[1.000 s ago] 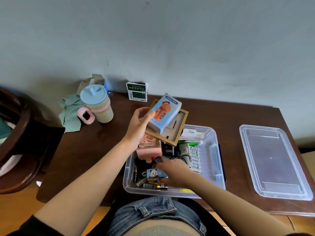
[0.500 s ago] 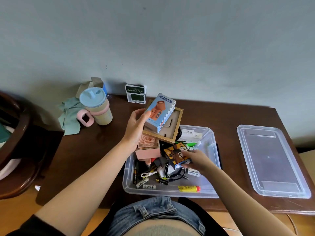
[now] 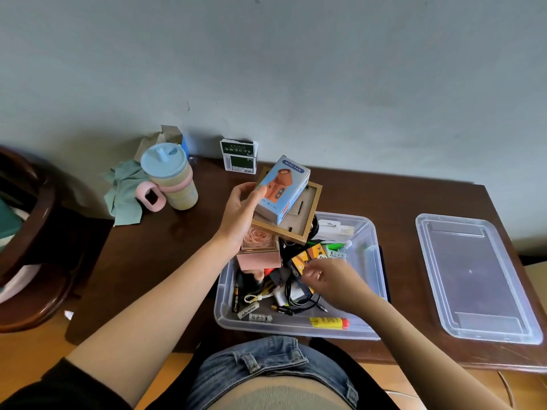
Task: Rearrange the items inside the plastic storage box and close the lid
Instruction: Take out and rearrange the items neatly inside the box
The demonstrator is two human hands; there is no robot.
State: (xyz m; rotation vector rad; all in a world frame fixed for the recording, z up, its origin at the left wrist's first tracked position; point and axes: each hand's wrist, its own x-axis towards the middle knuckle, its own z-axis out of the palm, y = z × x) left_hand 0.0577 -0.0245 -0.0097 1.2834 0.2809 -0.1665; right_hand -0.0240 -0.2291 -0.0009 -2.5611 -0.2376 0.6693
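So our left hand [image 3: 239,216] grips a stack above the storage box [image 3: 371,261] on the counter [image 3: 370,196]: mini fan box [image 3: 284,190] on a wooden frame [image 3: 305,214], pink rose box [image 3: 260,250] underneath. Our right hand [image 3: 334,281] pinches an orange packet [image 3: 305,257] inside the box. The lid [image 3: 476,279] lies off to the right.

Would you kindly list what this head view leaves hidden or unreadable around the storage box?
- Orange card: lower part hidden by right hand.
- Pink rose box: left part behind left hand.
- Green carton: print too small.
- Storage box floor: buried under cables and batteries.
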